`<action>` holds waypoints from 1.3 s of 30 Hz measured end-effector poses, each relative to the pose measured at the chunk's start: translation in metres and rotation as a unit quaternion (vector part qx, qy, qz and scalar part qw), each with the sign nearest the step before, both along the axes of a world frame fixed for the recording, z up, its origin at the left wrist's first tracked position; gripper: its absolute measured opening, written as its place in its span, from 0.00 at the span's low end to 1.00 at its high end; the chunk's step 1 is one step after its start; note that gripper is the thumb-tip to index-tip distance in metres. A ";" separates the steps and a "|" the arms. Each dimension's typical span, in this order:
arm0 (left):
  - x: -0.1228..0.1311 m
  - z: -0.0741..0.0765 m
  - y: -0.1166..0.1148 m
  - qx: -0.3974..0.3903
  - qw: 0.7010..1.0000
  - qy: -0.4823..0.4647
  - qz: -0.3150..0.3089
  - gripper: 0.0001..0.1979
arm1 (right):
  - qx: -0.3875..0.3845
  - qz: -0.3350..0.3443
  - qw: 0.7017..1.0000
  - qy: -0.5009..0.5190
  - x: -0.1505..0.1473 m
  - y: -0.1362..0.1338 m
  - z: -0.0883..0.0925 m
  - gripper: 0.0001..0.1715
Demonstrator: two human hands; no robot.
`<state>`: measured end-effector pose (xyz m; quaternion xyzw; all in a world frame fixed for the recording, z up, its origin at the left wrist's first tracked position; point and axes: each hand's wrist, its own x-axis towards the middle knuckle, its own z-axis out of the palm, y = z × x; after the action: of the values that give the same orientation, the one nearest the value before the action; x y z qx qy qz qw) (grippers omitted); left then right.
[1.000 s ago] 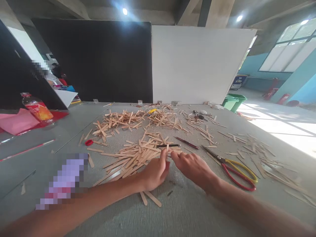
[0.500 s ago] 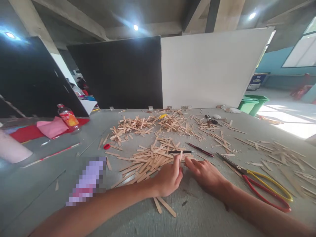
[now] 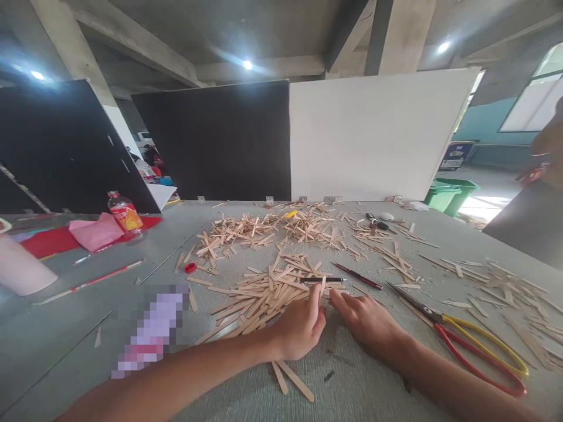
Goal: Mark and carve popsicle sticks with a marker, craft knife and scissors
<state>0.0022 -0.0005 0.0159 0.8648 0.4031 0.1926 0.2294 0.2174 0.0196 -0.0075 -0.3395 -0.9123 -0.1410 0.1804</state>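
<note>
My left hand (image 3: 301, 328) is closed around a wooden craft stick (image 3: 324, 285), whose rounded tip sticks up past the fingers. Close beside it on the right, my right hand (image 3: 369, 322) has its fingers curled together low over the table; what they hold, if anything, is hidden. A heap of loose craft sticks (image 3: 264, 296) spreads out left of and beyond my hands. Just past my fingertips lies a black pen (image 3: 316, 280), and a dark red pen (image 3: 357, 275) rests further right. Two more craft sticks (image 3: 297, 381) lie below my left hand.
Long shears (image 3: 440, 319) with red and yellow handles lie right of my right arm. Several stick piles (image 3: 246, 228) and keys (image 3: 376, 221) lie further back. At left stand a drink bottle (image 3: 125, 214) and a white roll (image 3: 26, 266). A person (image 3: 534, 199) is at far right.
The view has tilted up slightly, so things sit a little lower. A person has come into view at the right edge. My hands keep nearly the same pose.
</note>
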 end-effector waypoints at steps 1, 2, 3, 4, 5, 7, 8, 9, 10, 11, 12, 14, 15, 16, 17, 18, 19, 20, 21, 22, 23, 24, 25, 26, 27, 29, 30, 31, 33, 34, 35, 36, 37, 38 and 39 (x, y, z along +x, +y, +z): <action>0.000 0.000 0.000 0.000 1.000 0.000 0.002 0.22 | -0.005 -0.001 1.000 0.001 0.000 0.000 0.000 0.18; 0.000 0.000 0.000 0.001 1.000 0.001 0.005 0.22 | -0.011 -0.002 1.000 0.002 0.000 0.000 0.000 0.17; 0.001 -0.001 0.000 0.002 1.000 0.001 0.008 0.22 | -0.016 -0.004 1.000 0.003 0.000 0.000 0.001 0.16; 0.001 -0.001 0.000 0.004 1.000 0.002 0.011 0.22 | -0.020 -0.005 1.000 0.004 0.000 0.000 0.001 0.15; 0.001 -0.001 0.000 0.007 1.000 0.002 0.014 0.22 | -0.024 -0.007 1.000 0.004 0.000 0.000 0.000 0.15; 0.001 -0.002 0.000 0.009 1.000 0.004 0.015 0.22 | -0.029 -0.008 1.000 0.003 0.000 0.000 0.000 0.15; 0.001 -0.002 0.000 0.010 1.000 0.004 0.014 0.22 | -0.031 -0.009 0.999 0.003 0.000 0.000 0.000 0.15; 0.001 -0.002 0.000 0.011 1.000 0.004 0.014 0.22 | -0.033 -0.011 0.999 0.002 0.001 0.000 0.000 0.15; 0.001 -0.002 0.001 0.012 1.000 0.004 0.015 0.22 | -0.036 -0.012 0.999 0.001 0.001 0.000 -0.001 0.15; 0.001 -0.002 0.001 0.013 1.000 0.004 0.015 0.22 | -0.038 -0.013 0.999 0.000 0.001 0.000 -0.001 0.15; 0.001 -0.003 0.001 0.014 1.000 0.004 0.016 0.22 | -0.041 -0.014 0.999 -0.001 0.001 0.000 -0.001 0.14; 0.001 -0.003 0.001 0.015 1.000 0.005 0.018 0.22 | -0.048 -0.015 0.999 0.000 0.001 0.000 -0.001 0.14; 0.001 -0.004 0.001 0.015 1.000 0.005 0.018 0.22 | -0.052 -0.016 0.998 0.001 0.001 0.000 -0.001 0.13; 0.001 -0.004 0.001 0.016 1.000 0.005 0.019 0.22 | -0.056 -0.017 0.998 0.003 0.001 0.000 -0.001 0.13; 0.002 -0.003 0.001 0.015 1.000 0.005 0.020 0.23 | -0.058 -0.018 0.998 0.004 0.001 0.000 -0.001 0.13; 0.002 -0.003 0.001 0.015 1.000 0.005 0.020 0.23 | -0.060 -0.017 0.998 0.005 0.001 0.000 -0.001 0.13; 0.002 -0.003 0.001 0.013 1.000 0.005 0.019 0.23 | -0.061 -0.016 0.998 0.005 0.001 0.000 -0.001 0.12; 0.002 -0.002 0.001 0.011 1.000 0.005 0.019 0.23 | -0.060 -0.014 0.998 0.006 0.001 0.001 -0.002 0.12; 0.003 -0.001 0.001 0.009 1.000 0.004 0.018 0.23 | -0.057 -0.012 0.998 0.008 0.001 0.001 -0.002 0.12; 0.003 0.000 0.000 0.007 1.000 0.003 0.017 0.23 | -0.054 -0.011 0.998 0.010 0.001 0.001 -0.002 0.12; 0.003 0.000 0.000 0.005 1.000 0.002 0.017 0.23 | -0.052 -0.011 0.999 0.011 0.001 0.002 -0.003 0.12; 0.002 0.001 0.000 0.002 1.000 0.001 0.016 0.23 | -0.049 -0.012 0.999 0.012 0.001 0.002 -0.003 0.13; 0.002 0.001 0.000 -0.001 1.000 0.001 0.014 0.23 | -0.048 -0.013 0.999 0.012 0.001 0.001 -0.002 0.13; 0.002 0.002 0.000 -0.006 1.000 0.001 0.012 0.24 | -0.049 -0.015 0.999 0.010 0.001 0.001 -0.002 0.13; 0.001 0.002 0.000 -0.012 1.000 0.000 0.010 0.24 | -0.052 -0.017 0.998 0.008 0.001 0.001 -0.002 0.14; 0.001 0.001 0.000 -0.021 1.000 -0.002 0.006 0.23 | -0.055 -0.021 0.998 0.009 0.001 0.000 -0.001 0.14; 0.000 0.001 0.000 -0.023 1.000 -0.003 0.005 0.23 | -0.057 -0.021 0.998 0.009 0.001 0.000 0.000 0.14; 0.000 0.000 0.001 -0.022 1.000 -0.005 0.005 0.23 | -0.058 -0.021 0.998 0.010 0.000 0.000 0.000 0.14; 0.000 -0.001 0.001 -0.020 1.000 -0.006 0.006 0.22 | -0.058 -0.017 0.998 0.014 0.000 0.000 0.000 0.13; 0.000 -0.001 0.001 -0.018 1.000 -0.006 0.006 0.21 | -0.058 -0.015 0.998 0.016 0.001 0.001 0.000 0.13; 0.001 -0.001 0.001 -0.017 1.000 -0.007 0.008 0.21 | -0.059 -0.015 0.998 0.017 0.001 0.001 -0.001 0.12; 0.001 -0.002 0.001 -0.015 1.000 -0.008 0.009 0.21 | -0.059 -0.014 0.998 0.019 0.001 0.002 -0.002 0.12; 0.001 -0.001 0.001 -0.012 1.000 -0.008 0.010 0.20 | -0.060 -0.015 0.998 0.021 0.001 0.002 -0.002 0.12; 0.001 -0.001 0.001 -0.010 1.000 -0.008 0.011 0.20 | -0.060 -0.015 0.998 0.021 0.001 0.002 -0.003 0.12; 0.002 -0.001 0.001 -0.009 1.000 -0.009 0.011 0.20 | -0.061 -0.014 0.998 0.020 0.002 0.002 -0.003 0.12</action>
<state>0.0037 0.0006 0.0148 0.8564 0.4125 0.1991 0.2381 0.2191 0.0218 -0.0106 -0.3656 -0.9106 -0.0805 0.1751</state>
